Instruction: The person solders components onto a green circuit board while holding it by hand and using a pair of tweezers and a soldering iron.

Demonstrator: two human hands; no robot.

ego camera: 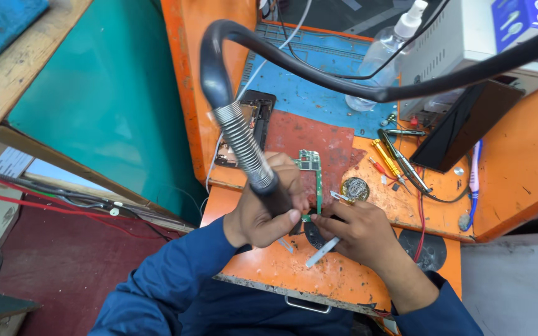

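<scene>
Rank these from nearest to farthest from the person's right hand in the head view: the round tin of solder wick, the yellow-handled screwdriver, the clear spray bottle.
From the right hand:
1. Round tin, just above the hand on the orange bench.
2. Yellow-handled screwdriver, farther up and slightly right.
3. Clear spray bottle, at the far back by the white box.

Clear spray bottle (386, 48) stands on blue mat (319, 87); black phone shell (253, 118) beside red pad (309, 140); yellow screwdriver (386, 158), round wire-wool tin (355, 189), dark tablet (462, 127) leaning on grey box (449, 43).
</scene>
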